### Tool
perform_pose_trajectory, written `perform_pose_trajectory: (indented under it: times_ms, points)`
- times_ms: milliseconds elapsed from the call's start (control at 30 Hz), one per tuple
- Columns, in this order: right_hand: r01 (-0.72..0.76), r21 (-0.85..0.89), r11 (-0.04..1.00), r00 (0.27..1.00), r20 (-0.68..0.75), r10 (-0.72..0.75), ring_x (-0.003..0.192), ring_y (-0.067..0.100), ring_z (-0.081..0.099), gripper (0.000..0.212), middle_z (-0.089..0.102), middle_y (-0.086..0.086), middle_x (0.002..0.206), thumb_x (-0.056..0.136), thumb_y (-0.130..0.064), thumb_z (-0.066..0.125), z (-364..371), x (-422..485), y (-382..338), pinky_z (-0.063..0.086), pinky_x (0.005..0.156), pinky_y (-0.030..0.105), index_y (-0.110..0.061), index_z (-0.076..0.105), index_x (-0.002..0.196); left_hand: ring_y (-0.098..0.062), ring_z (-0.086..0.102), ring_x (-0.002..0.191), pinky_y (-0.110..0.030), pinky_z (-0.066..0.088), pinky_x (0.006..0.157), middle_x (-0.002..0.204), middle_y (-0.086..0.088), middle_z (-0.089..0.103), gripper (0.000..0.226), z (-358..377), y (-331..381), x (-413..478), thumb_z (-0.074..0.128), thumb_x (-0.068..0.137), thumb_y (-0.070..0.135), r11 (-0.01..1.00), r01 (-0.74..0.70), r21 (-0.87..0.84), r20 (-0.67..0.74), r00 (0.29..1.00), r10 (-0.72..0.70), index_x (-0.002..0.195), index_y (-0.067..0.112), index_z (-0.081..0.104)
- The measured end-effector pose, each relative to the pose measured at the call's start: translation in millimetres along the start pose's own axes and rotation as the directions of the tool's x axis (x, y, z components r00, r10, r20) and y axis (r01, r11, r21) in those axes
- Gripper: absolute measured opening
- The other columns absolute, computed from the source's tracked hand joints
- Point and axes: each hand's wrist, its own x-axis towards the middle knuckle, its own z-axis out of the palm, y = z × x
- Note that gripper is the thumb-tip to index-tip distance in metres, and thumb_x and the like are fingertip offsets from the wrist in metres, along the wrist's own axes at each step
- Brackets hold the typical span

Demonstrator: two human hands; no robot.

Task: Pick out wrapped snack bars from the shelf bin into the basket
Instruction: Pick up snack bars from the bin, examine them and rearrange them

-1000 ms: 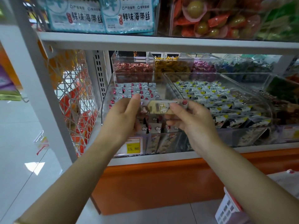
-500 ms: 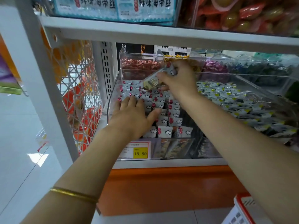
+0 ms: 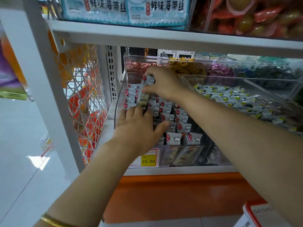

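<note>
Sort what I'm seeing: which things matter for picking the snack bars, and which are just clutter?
Job: right hand gripping a snack bar; left hand resting on the bars in the clear bin; basket.
Clutter: price tag; neighbouring bin; seaweed packs; wire rack.

Small wrapped snack bars (image 3: pixel 170 118): silver-grey, red dots, white clouds. Paper price tag (image 3: pixel 148 161): yellow. Plastic lattice basket (image 3: pixel 250 212): white, red rim.
</note>
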Motion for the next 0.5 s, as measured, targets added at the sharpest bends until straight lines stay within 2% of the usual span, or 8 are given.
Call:
perform_pose_trajectory:
  times_ms: [67, 167, 233, 267, 367, 433, 500]
  points:
    - [0.006, -0.042, 0.999, 1.0, 0.022, -0.006, 0.09, 0.014, 0.048, 0.037, 0.056, 0.005, 0.105, 0.079, -0.022, 0.073, 9, 0, 2, 0.033, 0.07, 0.025, -0.007, 0.057, 0.109, -0.028, 0.012, 0.142, -0.047, 0.006, 0.117, 0.152, -0.011, 0.022, 0.079, -2, 2, -2, 0.008, 0.087, 0.064, 0.999, -0.005, 0.043, -0.028, 1.0, 0.006, 0.145, 0.013, 0.026]
    - [-0.003, -0.059, 0.998, 0.997, 0.08, 0.008, 0.094, 0.018, 0.053, 0.032, 0.059, 0.006, 0.106, 0.082, -0.023, 0.07, 16, 1, 3, 0.039, 0.077, 0.027, -0.006, 0.062, 0.107, -0.027, 0.004, 0.145, -0.046, 0.002, 0.118, 0.156, -0.012, 0.014, 0.085, -5, 5, -8, 0.003, 0.085, 0.065, 0.99, 0.006, 0.141, -0.069, 0.998, 0.004, 0.147, 0.009, 0.018]
    - [0.014, -0.092, 0.996, 0.985, 0.172, 0.002, 0.092, 0.02, 0.055, 0.018, 0.063, 0.006, 0.095, 0.09, -0.023, 0.059, 20, 0, 6, 0.043, 0.08, 0.035, -0.006, 0.065, 0.094, -0.028, 0.002, 0.145, -0.044, 0.002, 0.118, 0.157, -0.015, 0.011, 0.089, -6, 4, -12, -0.001, 0.083, 0.065, 0.986, 0.024, 0.167, -0.061, 0.998, -0.014, 0.148, 0.007, 0.014]
    - [0.031, -0.162, 0.986, 0.971, 0.24, 0.009, 0.094, 0.02, 0.053, 0.023, 0.064, 0.005, 0.093, 0.094, -0.024, 0.051, 23, 0, 7, 0.041, 0.083, 0.036, -0.007, 0.066, 0.09, -0.028, 0.003, 0.145, -0.043, 0.003, 0.118, 0.156, -0.015, 0.012, 0.09, -6, 4, -13, -0.002, 0.082, 0.065, 0.983, 0.027, 0.184, -0.054, 0.998, -0.017, 0.148, 0.006, 0.014]
    - [0.045, -0.343, 0.938, 0.929, 0.359, 0.087, 0.118, 0.025, 0.041, 0.033, 0.061, 0.006, 0.118, 0.096, -0.022, 0.036, 28, 1, 9, 0.034, 0.1, 0.046, -0.015, 0.066, 0.107, -0.028, 0.008, 0.145, -0.041, 0.003, 0.118, 0.156, -0.016, 0.015, 0.085, -6, 3, -16, 0.002, 0.087, 0.063, 0.978, 0.013, 0.206, -0.044, 0.999, -0.004, 0.147, 0.005, 0.018]
    - [0.007, -0.26, 0.965, 0.939, 0.333, 0.083, 0.124, 0.026, 0.043, 0.032, 0.06, 0.006, 0.125, 0.096, -0.018, 0.038, 26, 6, 10, 0.033, 0.104, 0.047, -0.019, 0.068, 0.109, -0.027, 0.01, 0.144, -0.04, 0.004, 0.118, 0.155, -0.015, 0.018, 0.083, -6, 2, -17, 0.004, 0.088, 0.062, 0.98, 0.001, 0.197, -0.044, 0.999, 0.008, 0.147, 0.006, 0.019]
    - [-0.057, -0.066, 0.996, 0.975, 0.211, 0.07, 0.114, 0.022, 0.056, 0.03, 0.065, 0.006, 0.118, 0.095, -0.01, 0.042, 22, 12, 8, 0.042, 0.099, 0.043, -0.015, 0.069, 0.105, -0.027, 0.011, 0.144, -0.04, 0.006, 0.118, 0.154, -0.013, 0.021, 0.083, -7, 0, -17, 0.004, 0.088, 0.062, 0.983, -0.008, 0.181, -0.044, 0.999, 0.016, 0.147, 0.006, 0.021]
